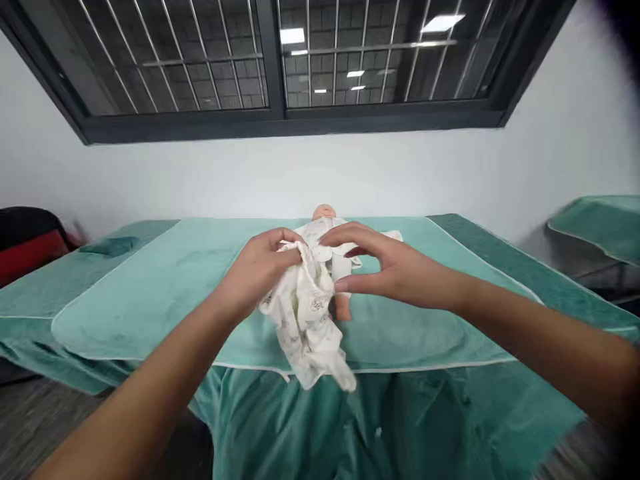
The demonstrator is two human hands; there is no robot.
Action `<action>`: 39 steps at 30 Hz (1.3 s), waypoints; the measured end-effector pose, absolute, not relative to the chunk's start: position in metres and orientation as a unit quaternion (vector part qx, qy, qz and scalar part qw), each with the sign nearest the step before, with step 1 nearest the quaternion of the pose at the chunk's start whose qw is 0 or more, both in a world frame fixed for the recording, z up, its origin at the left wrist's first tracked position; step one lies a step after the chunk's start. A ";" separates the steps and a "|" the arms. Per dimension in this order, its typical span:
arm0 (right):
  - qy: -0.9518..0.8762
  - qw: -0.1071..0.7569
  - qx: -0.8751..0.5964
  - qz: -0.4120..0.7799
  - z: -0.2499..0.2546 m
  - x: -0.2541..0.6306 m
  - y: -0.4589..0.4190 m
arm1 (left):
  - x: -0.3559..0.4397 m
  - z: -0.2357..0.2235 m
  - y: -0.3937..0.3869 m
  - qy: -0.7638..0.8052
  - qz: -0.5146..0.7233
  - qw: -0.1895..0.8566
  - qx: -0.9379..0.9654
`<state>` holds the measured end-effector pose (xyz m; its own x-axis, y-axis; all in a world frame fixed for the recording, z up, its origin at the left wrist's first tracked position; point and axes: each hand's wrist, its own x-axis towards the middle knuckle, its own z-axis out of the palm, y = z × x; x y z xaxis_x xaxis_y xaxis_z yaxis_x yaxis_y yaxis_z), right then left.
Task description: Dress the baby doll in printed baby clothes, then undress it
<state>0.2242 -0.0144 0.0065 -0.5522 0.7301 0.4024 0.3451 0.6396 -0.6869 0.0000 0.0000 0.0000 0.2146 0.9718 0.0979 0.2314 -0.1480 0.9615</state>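
Note:
My left hand [267, 263] grips the gathered upper edge of a white printed baby garment [310, 320], which looks like a pair of pants. Its lower part hangs crumpled toward the front edge of the bed. Just right of it is my right hand [383, 263], thumb and fingers spread apart, with nothing visibly held; whether the fingertips touch the cloth I cannot tell. Behind both hands a baby doll [324, 212] lies on its back, head toward the wall, in a white printed top [315, 230]. One bare leg [343, 308] shows; the other is largely hidden by the garment.
A light green pad [150, 287] covers the middle of a bed draped in darker green cloth [480, 243]. A black and red bag [30, 243] stands at the far left. Another green-covered surface [600, 227] is at the right. Behind are a white wall and a barred window [280, 67].

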 end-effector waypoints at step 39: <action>-0.628 0.407 -0.294 0.595 -0.011 0.217 0.016 | 0.000 -0.018 0.018 0.285 0.303 0.626 0.659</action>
<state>0.2167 0.0163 -0.0106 -0.4957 0.8533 0.1616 -0.1151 0.1199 -0.9861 0.0002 0.0183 -0.0182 0.6541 0.7552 0.0429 -0.0041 -0.0533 0.9986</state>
